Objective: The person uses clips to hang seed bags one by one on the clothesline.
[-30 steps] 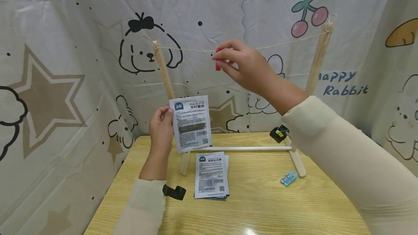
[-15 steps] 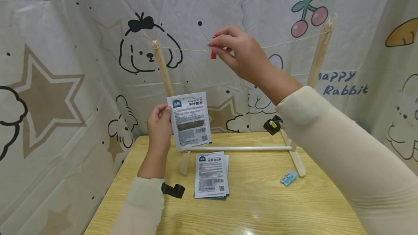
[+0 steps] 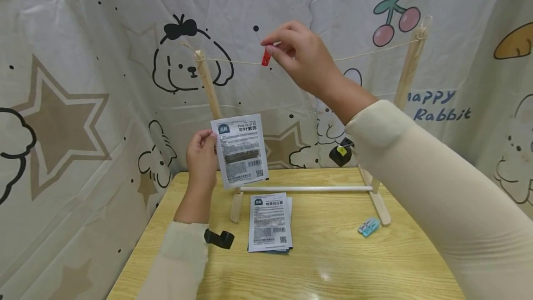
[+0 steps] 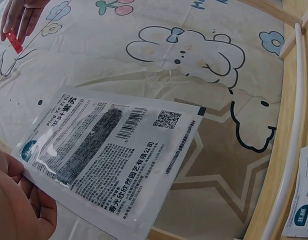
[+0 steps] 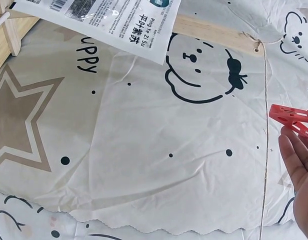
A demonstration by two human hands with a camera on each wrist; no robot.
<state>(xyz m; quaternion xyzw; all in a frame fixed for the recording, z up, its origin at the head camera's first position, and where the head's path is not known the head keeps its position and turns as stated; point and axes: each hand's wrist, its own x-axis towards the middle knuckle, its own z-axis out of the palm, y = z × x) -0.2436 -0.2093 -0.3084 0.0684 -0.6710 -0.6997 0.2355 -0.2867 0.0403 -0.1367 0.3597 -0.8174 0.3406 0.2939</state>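
Observation:
My left hand (image 3: 201,156) pinches a printed white seed packet (image 3: 241,152) by its left edge. The packet hangs below the string, slightly tilted, its text side toward the head camera. Up at the string (image 3: 237,62), my right hand (image 3: 306,59) pinches a small red clothespin (image 3: 265,57) between thumb and fingers. Its lower end points down and overlaps the string in the head view. From the right wrist, the clothespin (image 5: 289,116) appears just beside the string (image 5: 266,150), and the packet (image 5: 119,22) is some way off from it.
Two wooden posts, a left post (image 3: 208,87) and a right post (image 3: 410,68), carry the string. A white rod (image 3: 308,189) joins their feet. Stacked packets (image 3: 269,221) and light-blue clothespins (image 3: 368,227) lie on the wooden table (image 3: 325,263). A patterned curtain (image 3: 137,22) hangs behind.
My right hand has risen and shifted left along the string with the red clothespin, which now tilts. The packet in my left hand has moved slightly up and left.

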